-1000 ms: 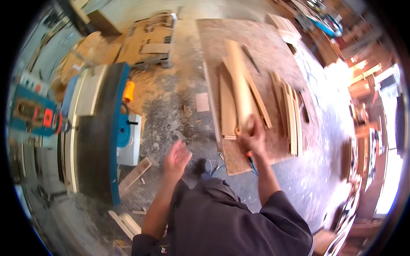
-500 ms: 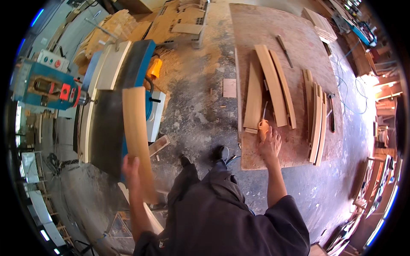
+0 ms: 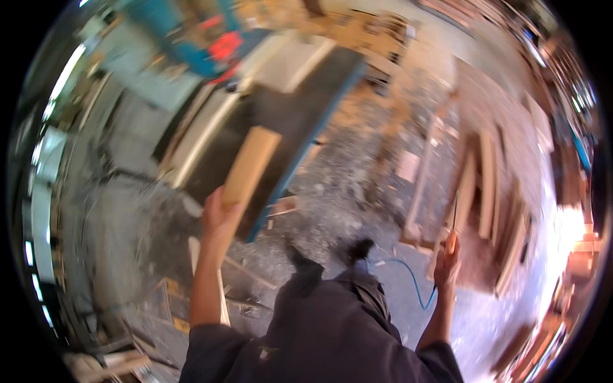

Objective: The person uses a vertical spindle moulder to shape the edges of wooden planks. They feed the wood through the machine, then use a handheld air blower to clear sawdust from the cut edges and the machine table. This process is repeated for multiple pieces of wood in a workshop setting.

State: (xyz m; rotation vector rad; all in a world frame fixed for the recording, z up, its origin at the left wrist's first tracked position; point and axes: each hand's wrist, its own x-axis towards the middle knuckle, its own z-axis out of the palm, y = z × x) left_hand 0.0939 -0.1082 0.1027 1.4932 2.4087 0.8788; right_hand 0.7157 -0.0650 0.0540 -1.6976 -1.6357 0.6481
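By the left grip (image 3: pixel 220 214) a wooden board (image 3: pixel 251 165) is clamped, above the near edge of the dark tabletop (image 3: pixel 295 118); by the right grip (image 3: pixel 446 269) an orange air gun (image 3: pixel 451 242) is clasped, beside the near edge of the plywood tabletop (image 3: pixel 480 101). The board could be dented if swung low; the blue hose (image 3: pixel 419 295) could be snagged if tugged.

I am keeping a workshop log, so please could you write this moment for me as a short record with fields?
Left hand: grips a wooden board
Right hand: holds an orange tool with a thin nozzle
Left side: machine bed, dark with a blue edge; whether the board touches it, I cannot tell
Right side: worktop bearing several wooden pieces
Floor: a blue hose curves below the worktop's near edge
Picture quality: partly blurred
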